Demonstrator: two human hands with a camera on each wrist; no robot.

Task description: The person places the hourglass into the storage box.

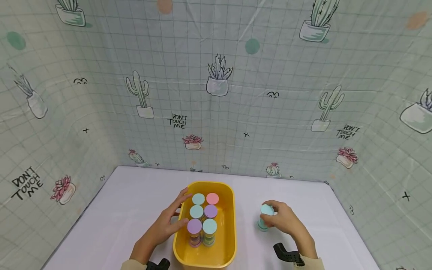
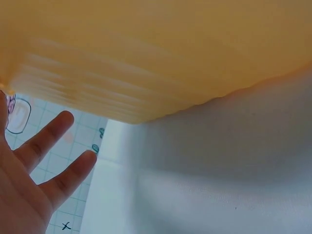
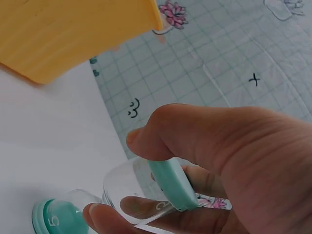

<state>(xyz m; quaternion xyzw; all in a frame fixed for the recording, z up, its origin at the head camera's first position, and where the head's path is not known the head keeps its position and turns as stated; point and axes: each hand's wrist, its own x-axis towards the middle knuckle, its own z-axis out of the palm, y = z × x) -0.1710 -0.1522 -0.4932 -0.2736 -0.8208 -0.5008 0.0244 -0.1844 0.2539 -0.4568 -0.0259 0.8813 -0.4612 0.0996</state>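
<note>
My right hand point(image 1: 285, 219) grips a sand timer point(image 1: 262, 224) with teal caps to the right of the yellow bin, its upper cap between thumb and fingers. In the right wrist view the timer's clear bulb point(image 3: 117, 187) and a teal end marked 5 show near the white table. My left hand point(image 1: 165, 225) rests at the left side of the yellow bin point(image 1: 225, 251), thumb and a fingertip over its rim. The left wrist view shows two of its fingers point(image 2: 68, 178) straight and spread beside the bin's outer wall.
Inside the bin stand several sand timers in two columns, with teal, purple and pink caps, such as a pink one point(image 1: 212, 198) and a purple one point(image 1: 194, 226). The white table point(image 1: 135, 198) is backed by a cactus-print cloth point(image 1: 236, 112) on three sides.
</note>
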